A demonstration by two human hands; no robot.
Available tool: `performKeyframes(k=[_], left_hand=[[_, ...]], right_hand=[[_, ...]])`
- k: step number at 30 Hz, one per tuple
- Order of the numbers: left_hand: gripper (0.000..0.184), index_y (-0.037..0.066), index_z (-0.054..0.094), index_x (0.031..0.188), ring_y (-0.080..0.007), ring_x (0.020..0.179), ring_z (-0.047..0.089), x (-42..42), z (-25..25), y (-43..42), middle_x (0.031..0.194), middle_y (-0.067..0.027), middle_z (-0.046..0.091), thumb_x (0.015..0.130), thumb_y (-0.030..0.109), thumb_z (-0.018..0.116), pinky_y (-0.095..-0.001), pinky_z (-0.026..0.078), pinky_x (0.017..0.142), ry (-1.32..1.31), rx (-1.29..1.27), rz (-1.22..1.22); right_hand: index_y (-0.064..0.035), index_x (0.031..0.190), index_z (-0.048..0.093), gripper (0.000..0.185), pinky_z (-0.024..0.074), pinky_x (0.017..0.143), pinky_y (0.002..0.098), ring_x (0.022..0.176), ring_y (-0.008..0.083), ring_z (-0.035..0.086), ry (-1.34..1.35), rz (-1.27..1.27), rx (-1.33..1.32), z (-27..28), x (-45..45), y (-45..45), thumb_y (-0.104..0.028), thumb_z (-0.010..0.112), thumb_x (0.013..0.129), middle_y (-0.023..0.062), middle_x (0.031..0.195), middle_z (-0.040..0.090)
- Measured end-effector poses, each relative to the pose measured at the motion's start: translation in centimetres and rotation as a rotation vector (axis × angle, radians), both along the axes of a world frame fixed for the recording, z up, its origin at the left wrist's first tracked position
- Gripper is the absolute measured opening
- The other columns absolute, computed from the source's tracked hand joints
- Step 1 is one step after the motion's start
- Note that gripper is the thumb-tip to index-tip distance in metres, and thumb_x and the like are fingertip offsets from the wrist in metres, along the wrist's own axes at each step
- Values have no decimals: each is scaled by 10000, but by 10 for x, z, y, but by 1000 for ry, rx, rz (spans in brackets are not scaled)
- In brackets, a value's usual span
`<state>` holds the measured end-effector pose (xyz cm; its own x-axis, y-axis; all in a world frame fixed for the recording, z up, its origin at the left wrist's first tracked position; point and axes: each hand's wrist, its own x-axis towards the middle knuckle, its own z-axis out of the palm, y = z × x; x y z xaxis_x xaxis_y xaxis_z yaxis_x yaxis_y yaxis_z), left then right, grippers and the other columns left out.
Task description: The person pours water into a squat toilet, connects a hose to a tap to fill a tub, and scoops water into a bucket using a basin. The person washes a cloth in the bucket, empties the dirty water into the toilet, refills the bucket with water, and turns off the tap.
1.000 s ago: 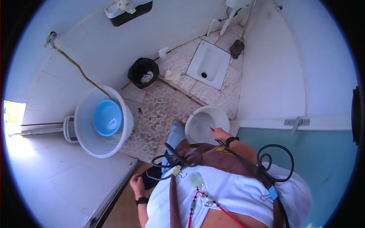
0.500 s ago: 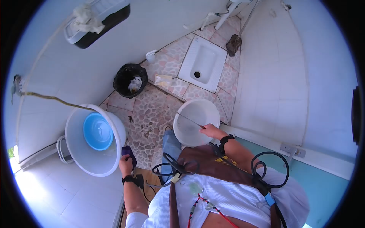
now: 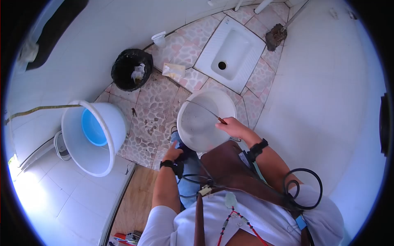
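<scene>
My right hand [image 3: 233,126] is closed round the reddish-brown handle of a thin metal rod [image 3: 205,108]. The rod points left across the white basin [image 3: 227,100], its far end near the basin's left rim. Greyish water with small specks seems to lie in the basin. My left hand [image 3: 173,151] is beside the basin's lower left, over my jeans [image 3: 191,172]. Its fingers are closed on a dark purple bundle [image 3: 186,152] that looks like cloth, partly hidden by the hand.
A large white tub [image 3: 113,135] with a blue basin [image 3: 91,127] inside stands left, a hose [image 3: 45,108] running to it. Behind are a black-lined bin [image 3: 119,74], a packet [image 3: 174,70], a squat toilet [image 3: 209,53] and a mop [image 3: 276,37].
My left hand has moved right with the dark purple bundle, from beside the large tub to near the white basin. My right hand still holds the rod over the basin. The view has shifted.
</scene>
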<state>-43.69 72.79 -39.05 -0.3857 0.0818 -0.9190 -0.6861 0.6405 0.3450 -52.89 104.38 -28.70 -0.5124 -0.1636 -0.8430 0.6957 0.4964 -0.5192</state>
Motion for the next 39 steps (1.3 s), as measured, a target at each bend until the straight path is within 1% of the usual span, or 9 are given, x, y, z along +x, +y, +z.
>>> performKeyframes(k=[3, 4, 7, 8, 9, 11, 18, 27, 39], left_hand=[[596, 2, 488, 1194, -253, 984, 567, 12, -50, 49, 1069, -179, 594, 627, 140, 611, -329, 434, 840, 3, 148, 83], [429, -27, 580, 1047, -201, 855, 597, 3, -34, 70, 935, -137, 638, 635, 94, 595, -302, 459, 769, 25, 185, 219], [405, -4, 601, 1031, -170, 806, 587, -24, -20, 118, 908, -83, 635, 632, 62, 580, -280, 454, 741, 7, 110, 189], [319, -37, 614, 944, -168, 745, 592, -22, -13, 133, 857, -77, 634, 639, 48, 565, -283, 461, 703, 29, 160, 344], [319, -37, 614, 944, -168, 745, 592, -32, -7, 145, 857, -77, 634, 639, 48, 565, -283, 461, 703, 33, 147, 320], [276, -55, 608, 906, -172, 727, 588, -48, -1, 166, 831, -87, 627, 652, 41, 557, -290, 465, 691, -32, 224, 524], [240, -62, 575, 942, -197, 754, 595, -92, 0, 207, 866, -112, 614, 723, 34, 550, -300, 475, 702, -38, 288, 652], [204, -74, 585, 920, -171, 696, 587, -143, -22, 249, 813, -95, 613, 747, 30, 556, -273, 470, 642, 16, 376, 692], [182, -44, 578, 951, -186, 729, 612, -171, -25, 272, 844, -90, 617, 790, 27, 531, -288, 496, 664, 52, 456, 751]], right_hand=[[22, 775, 587, 380, 397, 561, 326, 586, 172, 480, 80, 130, -20, -17, -22, 38, -356, 582, 806, 97, 612, 517], [22, 775, 587, 380, 397, 561, 326, 586, 172, 480, 78, 124, -15, -15, -37, 46, -356, 582, 806, 97, 612, 517], [23, 799, 571, 387, 411, 575, 313, 587, 160, 492, 106, 245, -32, -22, -72, 73, -362, 570, 825, 90, 652, 543], [24, 815, 571, 382, 420, 589, 325, 609, 188, 520, 148, 229, -37, -26, -64, 81, -357, 570, 820, 114, 679, 561], [25, 831, 571, 378, 430, 602, 336, 630, 216, 548, 183, 220, -41, -31, -68, 87, -352, 569, 815, 138, 706, 580], [24, 847, 572, 364, 433, 615, 344, 654, 237, 559, 230, 217, -40, -42, -74, 98, -339, 568, 810, 147, 727, 590], [-1, 845, 595, 278, 443, 659, 414, 754, 357, 576, 329, 183, -30, -54, -96, 112, -263, 513, 797, 201, 796, 605], [-20, 866, 600, 245, 446, 680, 444, 789, 371, 576, 434, 182, 40, -85, -110, 120, -208, 446, 830, 198, 834, 608], [-38, 934, 586, 234, 439, 670, 437, 785, 362, 570, 456, 203, 41, -112, -121, 119, -224, 477, 841, 181, 825, 607]])
